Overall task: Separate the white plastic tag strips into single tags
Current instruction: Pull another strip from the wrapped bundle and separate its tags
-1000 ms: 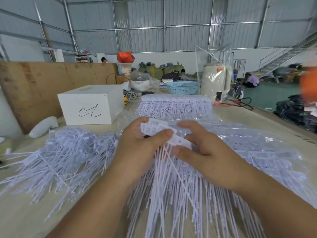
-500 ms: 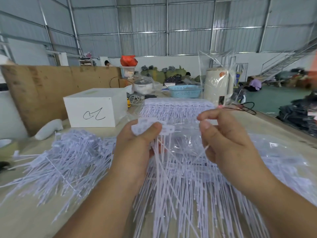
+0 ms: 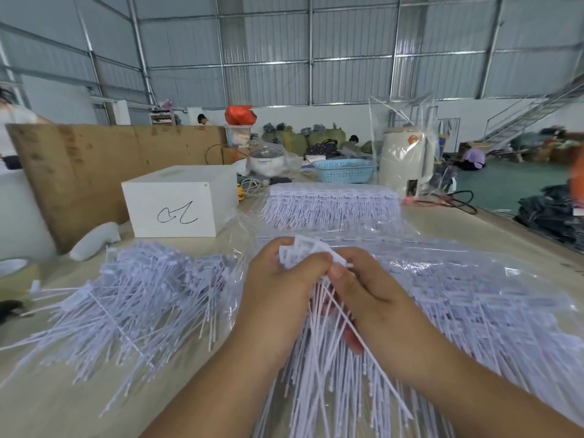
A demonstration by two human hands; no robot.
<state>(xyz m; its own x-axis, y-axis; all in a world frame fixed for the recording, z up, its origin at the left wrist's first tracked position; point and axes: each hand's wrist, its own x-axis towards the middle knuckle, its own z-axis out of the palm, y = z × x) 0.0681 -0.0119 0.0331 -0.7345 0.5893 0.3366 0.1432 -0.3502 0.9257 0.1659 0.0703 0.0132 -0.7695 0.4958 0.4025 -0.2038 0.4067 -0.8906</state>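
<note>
My left hand [image 3: 278,292] grips a strip of joined white plastic tags [image 3: 303,252] by its heads, with the long thin tails hanging down between my forearms. My right hand [image 3: 369,298] pinches the end tag of that strip with thumb and forefinger, right beside my left thumb. A loose pile of single white tags [image 3: 136,298] lies on the table to the left. More joined strips [image 3: 474,305] lie under my hands on a clear plastic bag, and a neat stack of strips [image 3: 330,203] sits farther back.
A white box [image 3: 177,202] with a black scribble stands at the back left, with a brown board [image 3: 94,165] behind it. A blue basket [image 3: 344,170], a cream kettle in plastic [image 3: 406,162] and cables lie at the table's far end. Tape roll [image 3: 15,271] at the left edge.
My right hand, which had lifted up and away to the right half a second ago, has come back down to the strip and pinches its end tag beside my left thumb.
</note>
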